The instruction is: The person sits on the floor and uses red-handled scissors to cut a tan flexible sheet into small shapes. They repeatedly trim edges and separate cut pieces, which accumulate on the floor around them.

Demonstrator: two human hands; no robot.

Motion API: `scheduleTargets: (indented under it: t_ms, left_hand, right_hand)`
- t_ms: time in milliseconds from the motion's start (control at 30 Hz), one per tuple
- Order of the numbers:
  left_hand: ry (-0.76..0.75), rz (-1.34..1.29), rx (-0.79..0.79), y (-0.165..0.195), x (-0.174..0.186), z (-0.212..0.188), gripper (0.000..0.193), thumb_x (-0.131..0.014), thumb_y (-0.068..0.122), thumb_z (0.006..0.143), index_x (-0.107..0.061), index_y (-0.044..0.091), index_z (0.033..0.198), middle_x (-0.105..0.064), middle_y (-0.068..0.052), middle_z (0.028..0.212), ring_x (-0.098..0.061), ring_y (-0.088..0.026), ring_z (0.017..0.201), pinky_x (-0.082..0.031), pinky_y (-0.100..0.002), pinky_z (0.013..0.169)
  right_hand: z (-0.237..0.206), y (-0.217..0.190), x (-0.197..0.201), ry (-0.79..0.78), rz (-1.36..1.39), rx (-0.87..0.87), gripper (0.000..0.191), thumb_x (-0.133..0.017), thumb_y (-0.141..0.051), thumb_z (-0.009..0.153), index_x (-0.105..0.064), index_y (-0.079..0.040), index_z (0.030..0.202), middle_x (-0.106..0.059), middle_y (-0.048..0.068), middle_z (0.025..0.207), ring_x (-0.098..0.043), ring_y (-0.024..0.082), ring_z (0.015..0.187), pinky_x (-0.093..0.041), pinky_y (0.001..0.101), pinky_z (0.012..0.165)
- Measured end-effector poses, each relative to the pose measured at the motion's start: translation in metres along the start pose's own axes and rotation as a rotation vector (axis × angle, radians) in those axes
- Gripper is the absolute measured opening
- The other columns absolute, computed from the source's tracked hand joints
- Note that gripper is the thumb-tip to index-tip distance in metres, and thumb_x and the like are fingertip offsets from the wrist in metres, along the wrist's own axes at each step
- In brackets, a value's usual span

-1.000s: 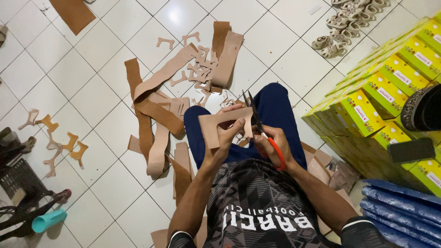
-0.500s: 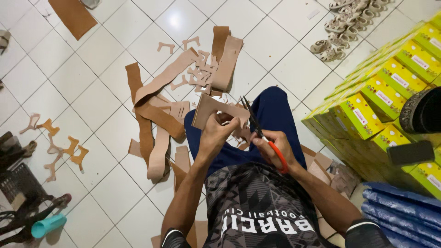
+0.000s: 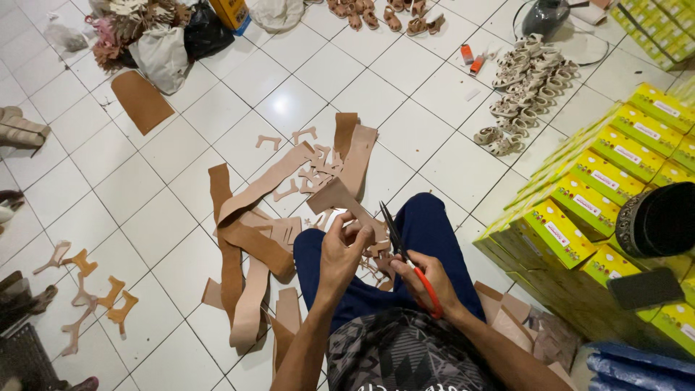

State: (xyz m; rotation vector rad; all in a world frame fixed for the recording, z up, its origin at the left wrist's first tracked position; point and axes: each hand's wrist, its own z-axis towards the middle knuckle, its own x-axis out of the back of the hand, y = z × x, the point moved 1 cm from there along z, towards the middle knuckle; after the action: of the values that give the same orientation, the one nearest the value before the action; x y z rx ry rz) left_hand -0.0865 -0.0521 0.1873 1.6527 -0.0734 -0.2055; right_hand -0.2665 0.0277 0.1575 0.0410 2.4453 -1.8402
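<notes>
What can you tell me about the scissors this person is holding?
The scissors have dark metal blades and red-orange handle loops. The right hand grips the handles over the lap, above the dark blue trousers. The blades are parted and point up and away from the body, their tips beside the tan leather-like piece that the left hand holds up. Whether the blades touch that piece is hard to tell.

White tiled floor (image 3: pixel 449 166), tan strips (image 3: pixel 246 239), sandals (image 3: pixel 525 72)
</notes>
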Motion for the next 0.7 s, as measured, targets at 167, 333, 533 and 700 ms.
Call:
scheduleTargets:
  t_ms: [167, 333, 533, 700]
  left_hand:
    - [-0.002, -0.019, -0.020, 0.009, 0.003, 0.000, 0.034, -0.069, 0.009, 0.095, -0.055, -0.010, 0.120, -0.077, -0.018, 0.095, -0.078, -0.020, 0.085, -0.069, -0.029, 0.071]
    - [0.030, 0.056, -0.075, 0.024, 0.004, 0.000, 0.039, -0.071, 0.008, 0.093, -0.060, -0.006, 0.127, -0.078, -0.019, 0.100, -0.079, -0.021, 0.087, -0.067, -0.032, 0.075]
    - [-0.007, 0.041, -0.098, 0.027, 0.011, -0.012, 0.038, -0.072, 0.007, 0.094, -0.062, -0.005, 0.129, -0.077, -0.020, 0.100, -0.077, -0.021, 0.088, -0.067, -0.032, 0.077]
    - [-0.036, -0.019, -0.059, 0.026, 0.010, -0.015, 0.036, -0.072, 0.006, 0.093, -0.062, -0.005, 0.127, -0.076, -0.021, 0.103, -0.077, -0.021, 0.090, -0.068, -0.033, 0.078]
  right_hand:
    - [-0.002, 0.000, 0.003, 0.008, -0.038, -0.019, 0.039, -0.065, -0.044, 0.093, -0.062, -0.005, 0.087, -0.043, -0.005, 0.047, -0.039, 0.006, 0.034, -0.031, 0.0239, 0.032]
    - [-0.004, -0.001, 0.004, -0.021, -0.019, -0.004, 0.042, -0.065, -0.046, 0.094, -0.061, -0.005, 0.087, -0.044, -0.005, 0.054, -0.040, 0.004, 0.039, -0.032, 0.0229, 0.034]
    - [-0.013, 0.003, -0.002, -0.121, -0.001, 0.032, 0.046, -0.061, -0.050, 0.097, -0.064, -0.004, 0.105, -0.051, -0.003, 0.070, -0.047, 0.004, 0.056, -0.039, 0.0196, 0.048]
    - [-0.012, -0.001, 0.004, -0.156, -0.176, 0.087, 0.059, -0.058, -0.055, 0.094, -0.071, -0.005, 0.122, -0.057, -0.003, 0.073, -0.056, 0.005, 0.061, -0.048, 0.0208, 0.053]
